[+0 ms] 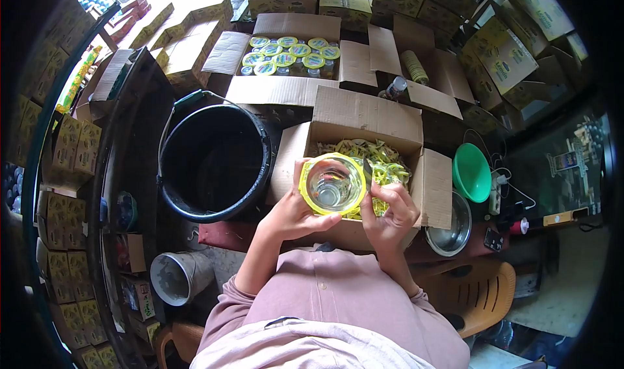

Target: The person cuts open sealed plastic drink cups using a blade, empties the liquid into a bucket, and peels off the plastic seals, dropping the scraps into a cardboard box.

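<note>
My left hand (294, 208) is wrapped round a clear plastic cup (333, 185) with a yellow edging around its rim. The cup is tipped so that I look at its round face, over the front of an open carton (364, 114). Pinched in my right hand (388, 213) is a small thin dark blade (368, 171), which stands close against the right side of the yellow rim. I cannot tell whether it touches. Below and behind the cup, a heap of yellow-green strips (388, 172) lies in the carton.
A large black bucket (170, 167) stands left of the carton. Behind it, a box (281, 91) holds several yellow-lidded cups; another box (434, 99) holds a stack of yellow-rimmed pieces. At right sit a green bowl (472, 174), a metal bowl (463, 229) and a phone (494, 239).
</note>
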### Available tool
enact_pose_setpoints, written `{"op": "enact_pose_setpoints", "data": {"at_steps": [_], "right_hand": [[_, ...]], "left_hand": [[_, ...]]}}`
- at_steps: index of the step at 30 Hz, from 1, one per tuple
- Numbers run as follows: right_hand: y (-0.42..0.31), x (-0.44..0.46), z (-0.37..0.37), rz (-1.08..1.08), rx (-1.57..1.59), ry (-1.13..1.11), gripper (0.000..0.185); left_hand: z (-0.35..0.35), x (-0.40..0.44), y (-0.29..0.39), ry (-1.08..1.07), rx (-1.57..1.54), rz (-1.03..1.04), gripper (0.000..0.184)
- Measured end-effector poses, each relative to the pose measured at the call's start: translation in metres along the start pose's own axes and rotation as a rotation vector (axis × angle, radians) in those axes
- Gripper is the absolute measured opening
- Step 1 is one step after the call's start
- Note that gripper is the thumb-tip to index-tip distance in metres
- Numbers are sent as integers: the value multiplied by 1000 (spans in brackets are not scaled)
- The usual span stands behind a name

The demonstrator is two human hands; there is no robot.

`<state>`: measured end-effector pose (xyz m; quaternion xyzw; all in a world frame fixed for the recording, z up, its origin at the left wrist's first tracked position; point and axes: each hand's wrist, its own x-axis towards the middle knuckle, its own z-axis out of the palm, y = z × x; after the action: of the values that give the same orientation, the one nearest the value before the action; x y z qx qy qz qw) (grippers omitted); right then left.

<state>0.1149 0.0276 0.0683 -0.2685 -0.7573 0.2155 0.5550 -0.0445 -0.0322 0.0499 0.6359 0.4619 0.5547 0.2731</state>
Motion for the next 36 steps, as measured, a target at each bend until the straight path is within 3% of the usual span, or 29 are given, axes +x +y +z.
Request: {"op": "enact_pose_setpoints", "data": {"at_steps": [2, 5, 8, 12, 18, 27, 30, 33, 36], "right_hand": [[0, 0, -2, 7, 3, 2, 22], [3, 2, -3, -7, -11, 0, 18], [6, 3, -6, 8, 39, -37, 17], [6, -1, -8, 41, 81, -29, 19], [5, -3, -9, 58, 51, -7, 19], [6, 2, -6, -1, 36, -41, 21], [5, 4, -5, -14, 18, -49, 20], [4, 5, -1, -4, 14, -27, 19], [7, -2, 2, 7, 11, -27, 18]], "left_hand": [[-4, 1, -2, -83, 124, 55, 71], [0, -2, 0, -128, 44, -48, 72], [1, -2, -1, -134, 24, -20, 74], [2, -3, -8, -57, -185, -110, 75], [2, -4, -9, -134, 8, -68, 74], [-3, -1, -5, -163, -77, -45, 72], [0, 1, -12, -126, -57, 45, 70], [15, 2, -13, 86, 86, 87, 68], [19, 1, -17, 179, -125, -70, 65]]}}
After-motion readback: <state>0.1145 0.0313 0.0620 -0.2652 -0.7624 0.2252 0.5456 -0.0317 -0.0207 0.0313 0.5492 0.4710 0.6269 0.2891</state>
